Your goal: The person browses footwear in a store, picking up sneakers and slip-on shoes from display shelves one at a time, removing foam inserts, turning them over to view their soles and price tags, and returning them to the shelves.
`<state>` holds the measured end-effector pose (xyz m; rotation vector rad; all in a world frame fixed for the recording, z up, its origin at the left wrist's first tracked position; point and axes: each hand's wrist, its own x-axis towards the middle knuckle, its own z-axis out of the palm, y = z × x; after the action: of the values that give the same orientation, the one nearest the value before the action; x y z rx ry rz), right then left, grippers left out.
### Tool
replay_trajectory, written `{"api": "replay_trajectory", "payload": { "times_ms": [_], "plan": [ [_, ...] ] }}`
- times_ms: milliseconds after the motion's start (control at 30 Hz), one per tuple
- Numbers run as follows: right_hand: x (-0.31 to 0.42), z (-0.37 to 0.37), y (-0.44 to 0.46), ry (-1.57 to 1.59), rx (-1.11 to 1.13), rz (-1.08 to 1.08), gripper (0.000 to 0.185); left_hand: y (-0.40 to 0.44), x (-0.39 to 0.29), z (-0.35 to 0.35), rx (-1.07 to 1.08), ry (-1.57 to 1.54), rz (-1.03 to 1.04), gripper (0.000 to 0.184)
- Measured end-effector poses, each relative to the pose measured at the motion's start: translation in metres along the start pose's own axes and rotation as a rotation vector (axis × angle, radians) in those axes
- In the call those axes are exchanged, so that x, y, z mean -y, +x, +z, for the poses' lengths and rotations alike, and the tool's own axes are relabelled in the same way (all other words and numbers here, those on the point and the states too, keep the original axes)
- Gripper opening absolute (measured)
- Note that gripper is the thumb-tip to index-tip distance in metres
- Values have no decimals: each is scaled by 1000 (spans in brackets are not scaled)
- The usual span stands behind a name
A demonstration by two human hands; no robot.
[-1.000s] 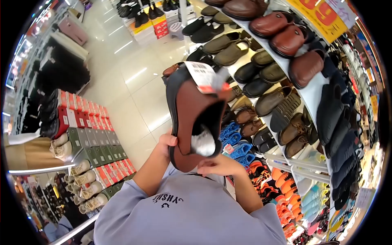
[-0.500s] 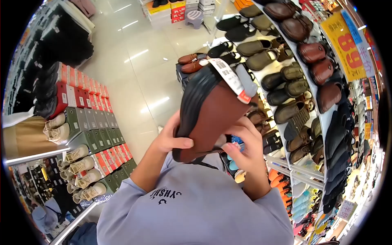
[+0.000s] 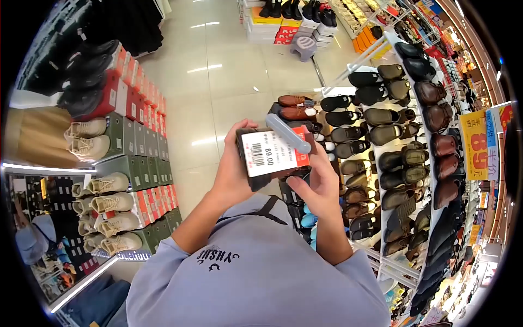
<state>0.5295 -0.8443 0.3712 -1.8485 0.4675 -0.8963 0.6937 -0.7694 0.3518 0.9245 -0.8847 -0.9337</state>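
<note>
"Head view — what is being done, and with what?"

"A shoe (image 3: 256, 183) is held up in front of the chest, and its price tag (image 3: 261, 152) is turned toward the camera. The tag, it seems, is being read, or the shoe looked over."

"How is it held?"

"Its left side is clasped by the left hand (image 3: 231, 169). Its right side is met by the fingers of the right hand (image 3: 322, 182), with the thumb set apart; whether it is gripped there or only braced cannot be told."

"And what would be called for by a further move?"

"For any turn, a firm left hold would be needed, it is judged, with the grey clip (image 3: 289, 133) and the tag kept from being snagged."

"What is hidden?"

"Most of the shoe is covered by the tag or faced away — its opening cannot be made out. The tag's small print is hardly legible, and the far end of the rack (image 3: 430, 218) is lost among shoes."
</note>
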Motion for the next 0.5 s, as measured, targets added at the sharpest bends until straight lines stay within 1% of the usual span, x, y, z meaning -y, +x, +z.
{"api": "replay_trajectory", "payload": {
  "times_ms": [67, 100, 133, 167, 200, 233, 267, 300, 333, 367, 400, 433, 467, 500],
  "plan": [
    [1, 19, 11, 152, 4, -11, 67, 2, 9, -21, -86, 328, 158, 99],
    [2, 21, 13, 189, 54, 36, 84, 5, 17, -30, -147, 574, 259, 102],
    [13, 27, 17, 299, 54, 82, 88, 8, 24, -35, -208, 815, 357, 105],
    [14, 32, 18, 336, 41, 111, 93, 6, 31, -33, -304, 663, 344, 95],
    [15, 36, 19, 374, 25, 142, 97, 5, 40, -34, -282, 656, 329, 95],
    [16, 41, 19, 359, -50, 189, 87, 4, 53, -35, -319, 691, 425, 100],
    [16, 46, 18, 356, -74, 201, 87, 4, 60, -35, -356, 725, 526, 104],
    [15, 50, 18, 429, -202, 338, 78, 5, 61, -34, -282, 768, 589, 111],
    [15, 51, 19, 505, -330, 471, 68, 2, 70, -33, -241, 722, 560, 113],
    [13, 51, 21, 424, -355, 458, 44, -1, 71, -28, -216, 721, 531, 112],
    [5, 48, 20, 430, -375, 464, 44, -3, 69, -25, -192, 721, 502, 111],
    [-8, 44, 18, 485, -359, 490, 39, -3, 67, -26, -172, 720, 492, 111],
    [-18, 41, 16, 541, -340, 517, 35, -3, 66, -26, -172, 812, 475, 110],
    [-24, 40, 19, 603, -368, 528, 30, 0, 66, -28, -174, 904, 463, 109]
  ]
}}
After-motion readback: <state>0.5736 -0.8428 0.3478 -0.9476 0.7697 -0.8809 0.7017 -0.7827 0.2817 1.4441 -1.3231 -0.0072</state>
